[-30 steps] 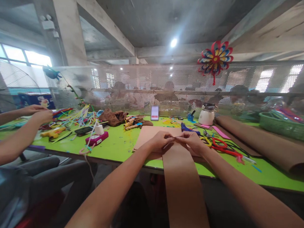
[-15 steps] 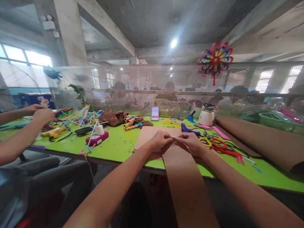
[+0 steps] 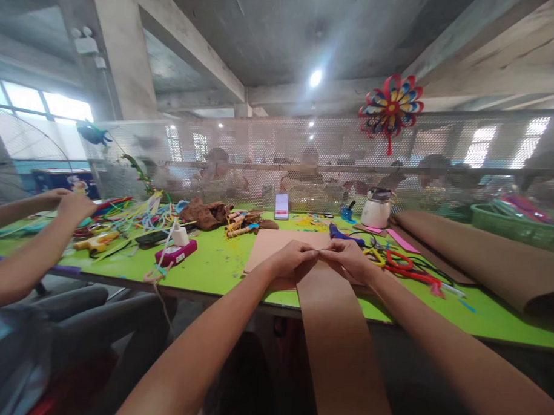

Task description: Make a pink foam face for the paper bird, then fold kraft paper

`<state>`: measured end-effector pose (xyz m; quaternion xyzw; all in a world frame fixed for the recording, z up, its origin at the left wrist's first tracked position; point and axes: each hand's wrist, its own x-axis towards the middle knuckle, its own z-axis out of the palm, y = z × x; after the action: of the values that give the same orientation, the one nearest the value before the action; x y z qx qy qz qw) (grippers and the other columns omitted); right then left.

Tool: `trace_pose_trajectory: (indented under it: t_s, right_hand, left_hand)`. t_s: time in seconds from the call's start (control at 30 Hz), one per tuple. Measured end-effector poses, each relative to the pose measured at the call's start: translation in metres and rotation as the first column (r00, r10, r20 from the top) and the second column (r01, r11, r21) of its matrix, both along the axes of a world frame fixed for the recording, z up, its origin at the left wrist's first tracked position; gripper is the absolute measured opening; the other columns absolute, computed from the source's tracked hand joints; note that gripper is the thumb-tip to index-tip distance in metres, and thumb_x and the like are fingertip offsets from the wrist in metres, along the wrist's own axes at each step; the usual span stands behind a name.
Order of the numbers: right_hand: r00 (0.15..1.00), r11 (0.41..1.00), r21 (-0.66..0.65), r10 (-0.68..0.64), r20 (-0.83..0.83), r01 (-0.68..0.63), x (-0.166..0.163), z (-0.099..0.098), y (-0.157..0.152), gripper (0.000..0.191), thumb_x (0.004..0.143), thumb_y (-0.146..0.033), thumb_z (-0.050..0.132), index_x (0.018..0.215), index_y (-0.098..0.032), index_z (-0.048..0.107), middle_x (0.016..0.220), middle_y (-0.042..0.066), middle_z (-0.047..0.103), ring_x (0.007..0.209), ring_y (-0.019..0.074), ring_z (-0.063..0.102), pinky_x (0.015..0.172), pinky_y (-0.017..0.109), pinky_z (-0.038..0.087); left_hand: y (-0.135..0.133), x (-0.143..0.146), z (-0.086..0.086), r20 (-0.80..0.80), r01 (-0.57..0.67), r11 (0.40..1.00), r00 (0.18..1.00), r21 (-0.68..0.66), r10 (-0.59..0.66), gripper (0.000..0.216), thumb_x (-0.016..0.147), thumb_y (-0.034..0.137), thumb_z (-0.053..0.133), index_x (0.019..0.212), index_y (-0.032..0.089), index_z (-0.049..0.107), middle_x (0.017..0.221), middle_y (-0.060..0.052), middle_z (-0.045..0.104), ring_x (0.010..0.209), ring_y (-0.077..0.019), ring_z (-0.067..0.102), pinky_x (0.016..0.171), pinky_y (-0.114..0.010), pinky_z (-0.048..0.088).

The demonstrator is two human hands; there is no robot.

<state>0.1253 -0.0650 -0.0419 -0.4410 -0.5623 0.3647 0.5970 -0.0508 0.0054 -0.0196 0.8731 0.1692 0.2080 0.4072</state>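
Observation:
A long strip of brown paper (image 3: 339, 331) runs from the table edge down toward my lap. At its far end, my left hand (image 3: 297, 256) and my right hand (image 3: 348, 257) pinch the paper's edge, fingertips almost meeting. Whether the edge is folded or rolled there is too small to tell. Under my hands lies a flat sheet of light brown cardboard (image 3: 269, 248). Just beyond my right hand rests a blue glue gun (image 3: 346, 235). Red-handled scissors (image 3: 400, 263) and a yellow-handled tool (image 3: 374, 255) lie to its right.
A large brown paper roll (image 3: 479, 257) covers the right side of the green table (image 3: 216, 260). Left of me stand a purple power strip (image 3: 178, 252) and a heap of coloured strips (image 3: 140, 215). A co-worker's hands (image 3: 75, 203) are at far left. A phone (image 3: 281, 206) stands upright ahead.
Both hands keep their pinch on the paper's edge, nearly in place. The hanging part of the strip has shifted slightly left. The view has moved a little.

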Motion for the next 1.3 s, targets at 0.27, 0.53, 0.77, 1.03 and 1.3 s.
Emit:
trace_pose_trajectory:
  t_s: [0.27,0.53,0.77,1.03,1.3]
  right_hand:
    - [0.996,0.999,0.029,-0.029,0.087,0.027,0.007,0.0,0.004,0.028,0.055,-0.037,0.081,0.062,-0.013,0.067,0.061,0.0,0.062,0.058,0.0105,0.052,0.057,0.024,0.04]
    - [0.995,0.999,-0.03,0.033,0.097,-0.03,0.006,0.001,0.002,0.029,0.06,-0.04,0.077,0.069,-0.013,0.072,0.066,0.002,0.066,0.06,0.0128,0.054,0.06,0.026,0.04]
    - [0.995,0.994,-0.083,0.078,0.064,-0.072,0.01,0.004,0.0,0.033,0.062,-0.044,0.076,0.067,-0.012,0.071,0.058,0.001,0.061,0.053,0.0095,0.047,0.053,0.025,0.035]
    - [0.996,0.996,-0.088,0.037,0.085,-0.03,0.015,-0.002,0.008,0.038,0.059,-0.048,0.076,0.059,-0.012,0.064,0.053,-0.002,0.051,0.05,0.0076,0.039,0.049,0.024,0.028]
    - [0.989,0.996,-0.086,0.03,0.147,-0.018,0.014,0.001,0.006,0.042,0.06,-0.053,0.073,0.052,-0.014,0.057,0.048,-0.005,0.043,0.047,0.0063,0.032,0.047,0.024,0.025]
  left_hand:
    - [0.003,0.004,0.002,0.035,0.001,1.0,0.999,0.007,-0.001,0.03,0.079,0.04,0.053,0.073,0.012,0.061,0.062,0.002,0.05,0.058,-0.0093,0.038,0.056,-0.021,0.032]
    - [0.007,0.001,0.003,-0.02,-0.047,0.994,0.999,0.094,0.049,0.044,0.079,0.053,0.052,0.065,0.011,0.058,0.055,0.003,0.043,0.052,-0.0084,0.034,0.048,-0.021,0.025]
    - [0.001,0.0,0.008,0.033,-0.086,0.983,0.996,0.161,0.081,0.046,0.078,0.054,0.052,0.06,0.011,0.055,0.055,0.003,0.041,0.054,-0.0085,0.032,0.05,-0.021,0.025]
    - [-0.002,0.001,0.007,0.045,-0.075,0.982,0.997,0.175,0.068,0.05,0.078,0.057,0.05,0.062,0.011,0.056,0.056,0.002,0.042,0.054,-0.009,0.032,0.051,-0.021,0.026]
    - [0.003,-0.001,0.004,0.014,-0.075,0.993,0.997,0.093,0.074,0.054,0.074,0.064,0.052,0.057,0.013,0.048,0.054,0.004,0.036,0.052,-0.0077,0.027,0.047,-0.022,0.021]
